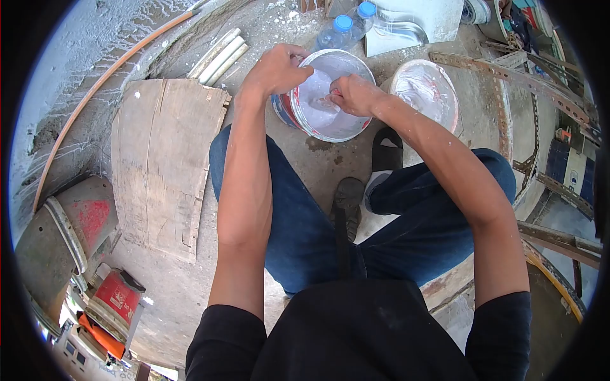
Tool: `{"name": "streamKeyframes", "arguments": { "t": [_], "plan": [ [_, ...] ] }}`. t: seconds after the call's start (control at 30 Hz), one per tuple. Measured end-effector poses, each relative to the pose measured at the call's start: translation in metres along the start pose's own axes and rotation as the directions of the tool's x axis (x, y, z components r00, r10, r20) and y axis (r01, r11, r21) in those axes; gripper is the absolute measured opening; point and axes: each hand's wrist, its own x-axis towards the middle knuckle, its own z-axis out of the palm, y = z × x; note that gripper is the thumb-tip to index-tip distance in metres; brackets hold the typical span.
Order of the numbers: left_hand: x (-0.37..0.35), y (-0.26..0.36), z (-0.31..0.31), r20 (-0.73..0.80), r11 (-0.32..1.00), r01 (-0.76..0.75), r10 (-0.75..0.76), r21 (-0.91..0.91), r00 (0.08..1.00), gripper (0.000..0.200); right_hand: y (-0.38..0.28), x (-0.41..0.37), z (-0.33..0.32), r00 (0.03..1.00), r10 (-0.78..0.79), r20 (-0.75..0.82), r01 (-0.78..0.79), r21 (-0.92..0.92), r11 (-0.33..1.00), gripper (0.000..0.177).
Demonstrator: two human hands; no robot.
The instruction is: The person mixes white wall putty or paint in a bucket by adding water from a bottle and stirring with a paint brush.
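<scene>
A paint bucket (348, 129) with a red and blue outer side stands on the floor ahead of my feet, tilted a little. Pale, whitish-lilac paint (314, 89) lies inside it. My left hand (279, 68) is closed over the bucket's left rim. Reaching in from the right, my right hand (356, 95) is closed inside the bucket's mouth, near the paint. Its fingers grip a paint-smeared tool, mostly hidden, whose kind I cannot make out. Right of it stands a second white bucket (452, 95), coated inside with thick white paint.
Two clear bottles with blue caps (343, 24) stand behind the bucket, beside a white sheet (416, 25). A wooden board (162, 165) and white sticks (219, 56) lie at left. Perforated metal bars (508, 76) stand at right. An orange hose (105, 76) runs along the wall.
</scene>
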Motion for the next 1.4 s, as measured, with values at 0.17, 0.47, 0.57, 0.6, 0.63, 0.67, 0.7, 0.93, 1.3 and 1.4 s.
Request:
{"name": "streamKeyframes", "arguments": {
  "t": [0.17, 0.47, 0.57, 0.6, 0.63, 0.67, 0.7, 0.93, 1.3, 1.4],
  "plan": [
    [-0.003, -0.001, -0.003, -0.006, 1.0, 0.015, -0.015, 0.013, 1.0, 0.041, 0.001, 0.003, -0.03, 0.996, 0.007, 0.084, -0.018, 0.123, 0.992, 0.029],
    [0.005, -0.011, -0.002, -0.011, 1.0, 0.02, -0.02, 0.006, 1.0, 0.042, -0.038, -0.03, -0.147, 0.995, -0.076, 0.057, 0.071, 0.09, 0.993, 0.025],
    [0.006, -0.013, -0.001, -0.018, 0.999, 0.042, -0.042, 0.002, 0.999, 0.043, -0.049, -0.046, -0.176, 0.99, -0.134, 0.038, 0.13, 0.099, 0.987, 0.032],
    [0.006, -0.013, -0.001, -0.021, 0.999, 0.039, -0.039, 0.009, 0.999, 0.044, -0.05, -0.049, -0.181, 0.987, -0.16, 0.029, 0.157, 0.09, 0.984, 0.032],
    [0.006, -0.013, -0.001, -0.026, 0.999, 0.034, -0.033, 0.017, 0.999, 0.044, -0.051, -0.051, -0.186, 0.983, -0.185, 0.018, 0.184, 0.078, 0.98, 0.033],
    [0.006, -0.013, -0.001, -0.03, 0.999, 0.03, -0.029, 0.025, 0.999, 0.045, -0.051, -0.054, -0.19, 0.987, -0.161, -0.001, 0.16, 0.029, 0.987, 0.026],
    [0.006, -0.013, -0.001, -0.038, 0.999, 0.036, -0.035, 0.032, 0.999, 0.045, -0.055, -0.059, -0.193, 0.99, -0.141, -0.017, 0.142, 0.037, 0.989, 0.022],
    [0.006, -0.015, -0.004, -0.015, 0.997, 0.062, -0.061, 0.041, 0.998, 0.045, -0.065, -0.072, -0.202, 1.0, -0.02, 0.013, 0.02, 0.038, 0.999, 0.021],
    [0.004, -0.001, -0.001, -0.008, 0.999, 0.03, -0.03, 0.019, 1.0, 0.042, -0.011, -0.012, -0.101, 0.993, -0.114, -0.005, 0.114, -0.039, 0.993, 0.024],
    [0.001, 0.006, 0.001, -0.018, 0.999, 0.01, -0.009, 0.031, 1.0, 0.042, 0.003, 0.009, -0.048, 0.996, -0.084, -0.035, 0.08, -0.089, 0.993, 0.023]
  ]
}}
